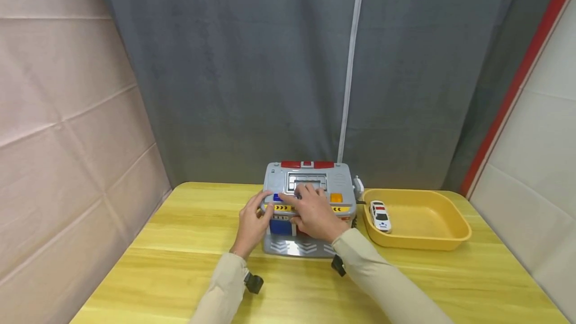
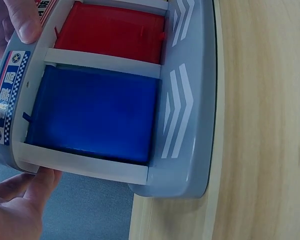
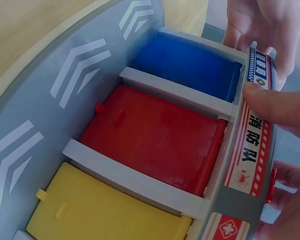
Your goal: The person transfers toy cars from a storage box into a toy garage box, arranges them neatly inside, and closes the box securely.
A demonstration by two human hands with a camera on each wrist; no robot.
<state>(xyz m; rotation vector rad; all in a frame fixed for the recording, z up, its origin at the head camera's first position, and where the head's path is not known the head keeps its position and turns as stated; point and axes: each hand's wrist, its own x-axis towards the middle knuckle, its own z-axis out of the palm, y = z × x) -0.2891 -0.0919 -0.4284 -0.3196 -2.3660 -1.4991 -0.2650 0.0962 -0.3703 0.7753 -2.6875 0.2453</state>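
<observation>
A grey toy garage (image 1: 344, 179) stands on the table, with a blue door (image 2: 95, 117), a red door (image 3: 155, 135) and a yellow door (image 3: 102, 210) along its front; all three are down. My left hand (image 1: 250, 221) holds the roof's left front corner, thumb in front. Reaching across the roof, my right hand (image 1: 316, 214) has its index fingertip at the blue button (image 1: 276, 197). Its thumb (image 3: 270, 105) lies on the front sign strip while other fingers bend over the roof's front edge, partly hidden. An orange button (image 1: 336, 197) shows right of that hand.
Right of the garage sits a yellow tray (image 1: 418, 244) holding a white toy police car (image 1: 380, 216) at its left side. A small white part (image 1: 358, 186) sticks out from the garage's right side. A grey curtain (image 1: 252, 89) hangs behind the wooden table (image 1: 189, 244).
</observation>
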